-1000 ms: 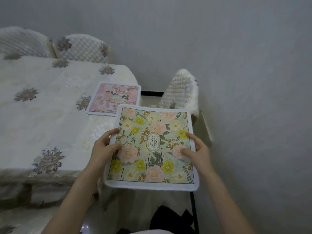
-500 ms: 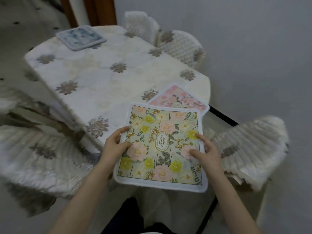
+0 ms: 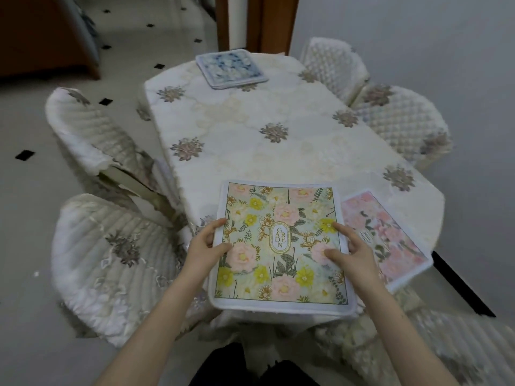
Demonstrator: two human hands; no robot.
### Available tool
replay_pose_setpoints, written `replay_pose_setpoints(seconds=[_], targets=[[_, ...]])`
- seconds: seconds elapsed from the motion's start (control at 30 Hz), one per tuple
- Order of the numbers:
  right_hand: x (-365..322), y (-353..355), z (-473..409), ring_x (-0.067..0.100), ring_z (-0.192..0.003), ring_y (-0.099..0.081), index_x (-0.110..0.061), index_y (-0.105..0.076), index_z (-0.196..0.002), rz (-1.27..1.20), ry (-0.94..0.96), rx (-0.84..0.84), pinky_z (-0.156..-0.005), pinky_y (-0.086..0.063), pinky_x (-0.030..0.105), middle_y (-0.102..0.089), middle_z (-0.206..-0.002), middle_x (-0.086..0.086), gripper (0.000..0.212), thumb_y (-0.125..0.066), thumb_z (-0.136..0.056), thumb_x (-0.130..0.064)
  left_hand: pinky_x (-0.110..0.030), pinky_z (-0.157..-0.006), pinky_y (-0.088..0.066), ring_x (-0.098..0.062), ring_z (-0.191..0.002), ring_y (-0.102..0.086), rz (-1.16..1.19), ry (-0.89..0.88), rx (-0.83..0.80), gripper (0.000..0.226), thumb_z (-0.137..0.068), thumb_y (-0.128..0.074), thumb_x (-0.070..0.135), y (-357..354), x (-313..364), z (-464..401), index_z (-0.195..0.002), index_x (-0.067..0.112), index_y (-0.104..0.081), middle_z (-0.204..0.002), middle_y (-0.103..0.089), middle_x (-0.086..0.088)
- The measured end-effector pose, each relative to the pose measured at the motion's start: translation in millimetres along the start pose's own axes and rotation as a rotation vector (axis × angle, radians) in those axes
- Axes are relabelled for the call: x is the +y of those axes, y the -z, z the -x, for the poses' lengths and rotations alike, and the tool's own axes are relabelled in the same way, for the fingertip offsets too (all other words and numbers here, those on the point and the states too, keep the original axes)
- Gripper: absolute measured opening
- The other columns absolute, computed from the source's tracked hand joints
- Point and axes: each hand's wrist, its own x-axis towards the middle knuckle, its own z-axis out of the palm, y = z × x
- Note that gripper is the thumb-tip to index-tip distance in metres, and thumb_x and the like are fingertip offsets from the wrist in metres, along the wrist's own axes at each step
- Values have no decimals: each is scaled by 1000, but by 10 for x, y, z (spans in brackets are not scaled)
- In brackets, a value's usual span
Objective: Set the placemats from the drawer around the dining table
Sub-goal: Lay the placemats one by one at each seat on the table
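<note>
I hold a yellow-and-pink floral placemat (image 3: 281, 243) with a "GARDEN" label flat over the near end of the dining table (image 3: 250, 129). My left hand (image 3: 204, 247) grips its left edge and my right hand (image 3: 349, 253) grips its right edge, thumbs on top. A pink floral placemat (image 3: 390, 240) lies on the table at the near right, partly under the held one. A blue floral placemat (image 3: 231, 68) lies at the table's far end.
The table wears a cream cloth with grey flower motifs. Cream quilted chairs stand around it: two on the left (image 3: 92, 135) (image 3: 111, 263), two on the far right (image 3: 401, 121), one at the near right (image 3: 446, 344). The wall runs along the right; tiled floor lies to the left.
My view has swung left and up, bringing the whole table and the blue placemat into sight. The held placemat has moved leftward, from beside the pink one toward the table's near end.
</note>
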Motion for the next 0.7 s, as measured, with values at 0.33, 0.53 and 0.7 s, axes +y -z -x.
replay_pose_setpoints(seconds=[0.33, 0.53, 0.7], targets=[[-37, -347, -1265, -2, -97, -62, -25, -61, -126, 134, 52, -292, -69, -54, 13, -60, -121, -4, 59, -68, -77, 8, -31, -84, -57, -16, -106, -63, 108, 112, 230, 56, -80, -68, -6, -144, -397, -440, -126, 24, -58, -125, -61, -7], [38, -654, -1779, 9, -102, -61, -21, -61, -128, 247, 77, -405, -76, -53, 14, -59, -128, -2, 61, -66, -76, 10, -38, -84, -57, -23, -107, -63, 141, 179, 372, 55, -82, -65, -8, -239, -604, -598, -116, 35, -57, -123, -62, -11], [141, -783, -1889, 30, -107, -58, -20, -59, -128, 278, 61, -408, -84, -51, 37, -56, -128, -4, 59, -64, -77, 10, -45, -94, -52, -24, -115, -58, 78, 201, 424, 54, -85, -62, -6, -303, -729, -711, -115, 38, -55, -130, -58, -8]])
